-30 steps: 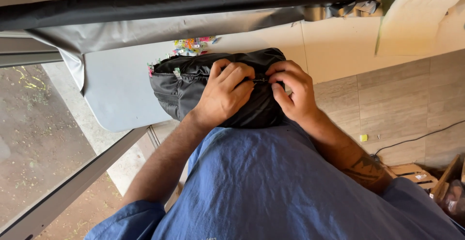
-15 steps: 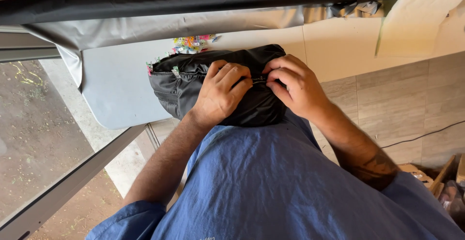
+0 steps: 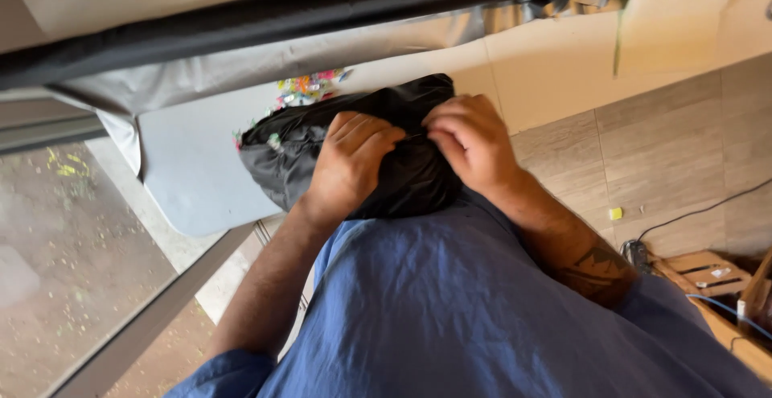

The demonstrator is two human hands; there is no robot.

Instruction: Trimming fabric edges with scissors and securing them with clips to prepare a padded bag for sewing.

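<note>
nearest the camera is the person's own blue shirt, filling the lower middle of the view, with both bare forearms reaching up and away from it. the right forearm carries a dark tattoo near the elbow.

both hands meet on a black bag of soft, crinkled fabric that sits against the person's front at the near edge of the grey tabletop. the left hand lies on top of the bag with fingers curled in, closed on a fold of the black cloth. the right hand is just beside it, fingers bent and pinching the fabric at the same spot (a thin dark line runs between the two hands there, maybe a zip or a seam, too small to tell). the fingertips of the two hands are nearly touching.

past the bag, on the tabletop, a small heap of bright, many-coloured bits shows just beyond its far edge. a grey sheet hangs in folds behind that, under a thick black bar crossing the top of the view.

to the right the floor is pale wood-look tile, with a small yellow scrap, a dark cable and a wooden crate near the lower right corner. to the left, beyond a metal frame, lies speckled brownish ground.
</note>
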